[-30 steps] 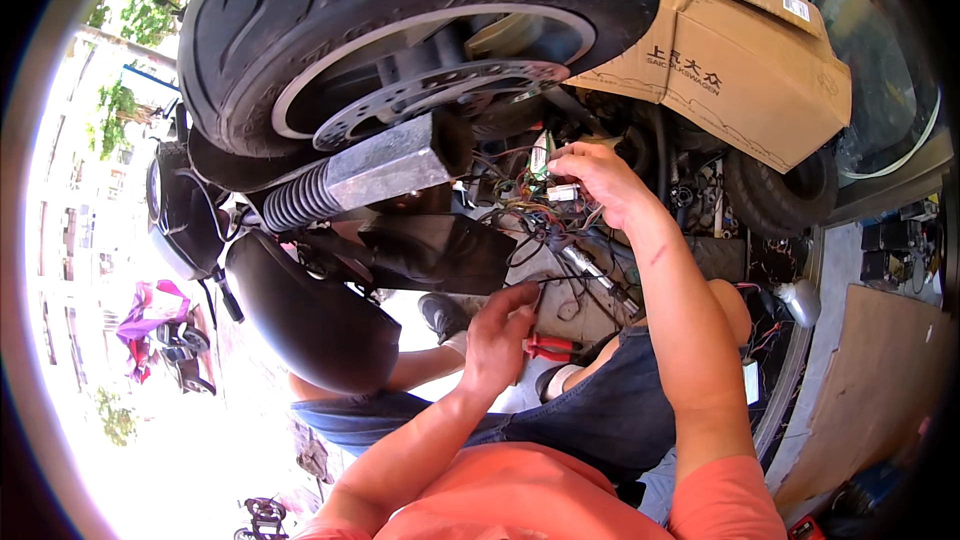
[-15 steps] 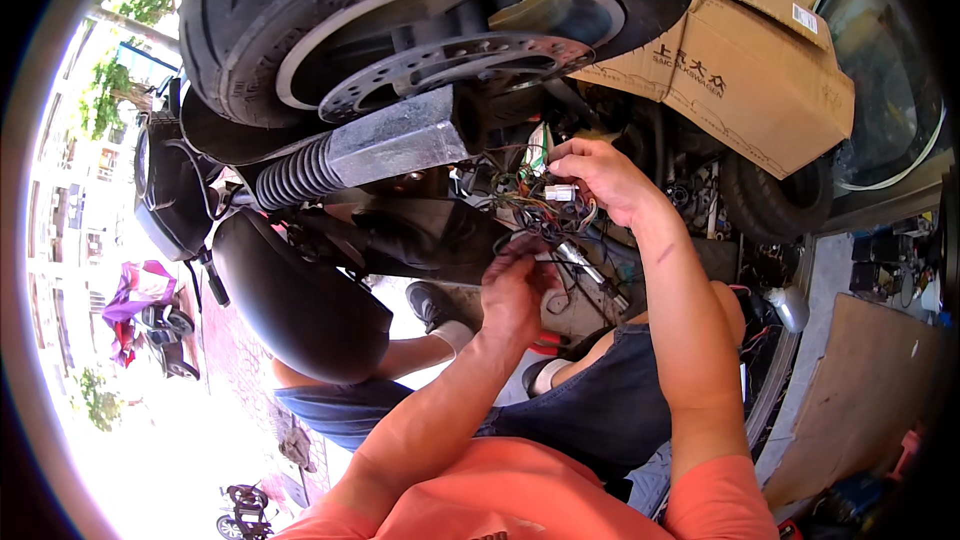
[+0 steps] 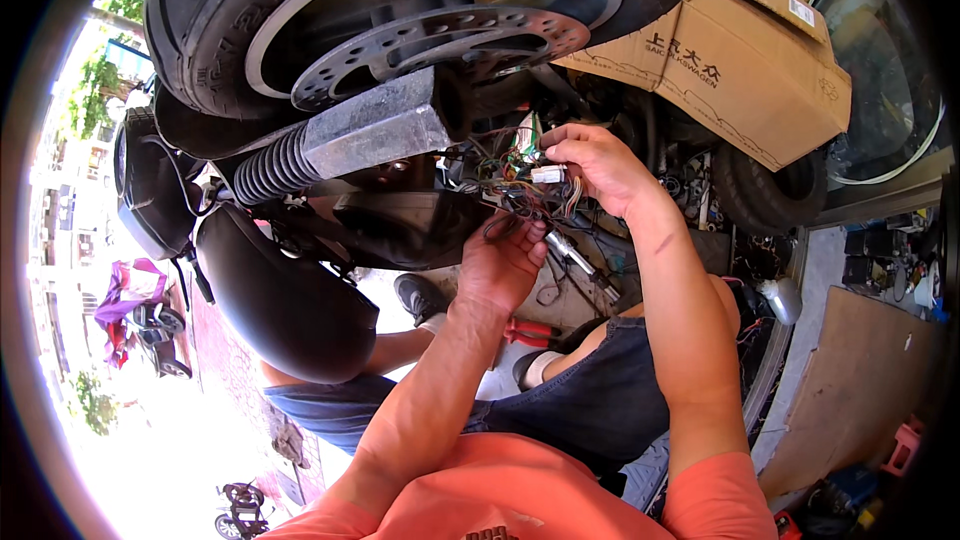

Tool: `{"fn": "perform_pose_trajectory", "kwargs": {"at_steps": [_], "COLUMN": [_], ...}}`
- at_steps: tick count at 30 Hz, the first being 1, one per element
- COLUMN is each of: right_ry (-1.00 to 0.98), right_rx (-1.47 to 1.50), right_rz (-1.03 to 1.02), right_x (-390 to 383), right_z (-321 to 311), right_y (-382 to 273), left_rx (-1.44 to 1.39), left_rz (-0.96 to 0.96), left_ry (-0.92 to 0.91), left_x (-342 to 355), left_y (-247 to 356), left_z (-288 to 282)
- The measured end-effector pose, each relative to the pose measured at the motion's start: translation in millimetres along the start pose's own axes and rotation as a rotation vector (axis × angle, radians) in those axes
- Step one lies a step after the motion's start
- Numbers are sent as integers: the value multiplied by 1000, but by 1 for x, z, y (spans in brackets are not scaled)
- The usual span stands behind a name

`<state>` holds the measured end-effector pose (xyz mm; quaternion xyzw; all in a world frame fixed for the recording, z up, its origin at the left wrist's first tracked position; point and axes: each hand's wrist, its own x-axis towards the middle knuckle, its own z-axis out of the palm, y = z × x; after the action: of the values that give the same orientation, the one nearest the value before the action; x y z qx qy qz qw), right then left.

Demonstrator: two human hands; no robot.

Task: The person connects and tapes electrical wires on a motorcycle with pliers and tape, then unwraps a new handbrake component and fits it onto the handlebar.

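Note:
My right hand (image 3: 600, 165) is closed on part of a tangled wiring harness (image 3: 521, 197), fingertips beside a small green-and-white piece (image 3: 527, 135) and a white connector (image 3: 548, 175). My left hand (image 3: 495, 270) is under the bundle, palm up, fingers curled on dark wires. A silver cylindrical metal part (image 3: 582, 262) lies right of it. Red-handled pliers (image 3: 532, 332) lie on the ground below my hands. Above hangs a motorbike wheel with brake disc (image 3: 430, 35), beside a square metal tube with ribbed rubber boot (image 3: 370, 125).
A black curved body panel (image 3: 280, 300) is at left. A torn cardboard box (image 3: 740, 80) and a loose tyre (image 3: 762, 210) stand at right, near a glass pane (image 3: 880, 80) and a brown board (image 3: 855, 380). A parked scooter (image 3: 155, 320) shows outside at left.
My left hand has risen from near the pliers into the wire bundle, curling its fingers there. My right hand stays at the connectors. The view has shifted slightly.

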<state>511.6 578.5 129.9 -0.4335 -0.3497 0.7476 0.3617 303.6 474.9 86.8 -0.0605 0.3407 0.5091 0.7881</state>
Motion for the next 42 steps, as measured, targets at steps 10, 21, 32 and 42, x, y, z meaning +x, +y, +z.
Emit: {"fn": "perform_pose_trajectory", "kwargs": {"at_steps": [10, 21, 32, 42], "right_ry": [-17, -141, 63, -18], "right_rx": [-359, -991, -839, -799], "right_rz": [-221, -627, -610, -544], "right_x": [-23, -35, -30, -31], "right_z": [6, 17, 30, 28], "right_y": [-23, -19, -13, -18], "left_rx": [82, 294, 412, 295], "left_rz": [-107, 77, 264, 176], "left_ry": [-68, 118, 248, 257], "left_x": [-8, -18, -16, -9], "left_y": [9, -6, -22, -14], "left_z": [4, 39, 51, 46]}}
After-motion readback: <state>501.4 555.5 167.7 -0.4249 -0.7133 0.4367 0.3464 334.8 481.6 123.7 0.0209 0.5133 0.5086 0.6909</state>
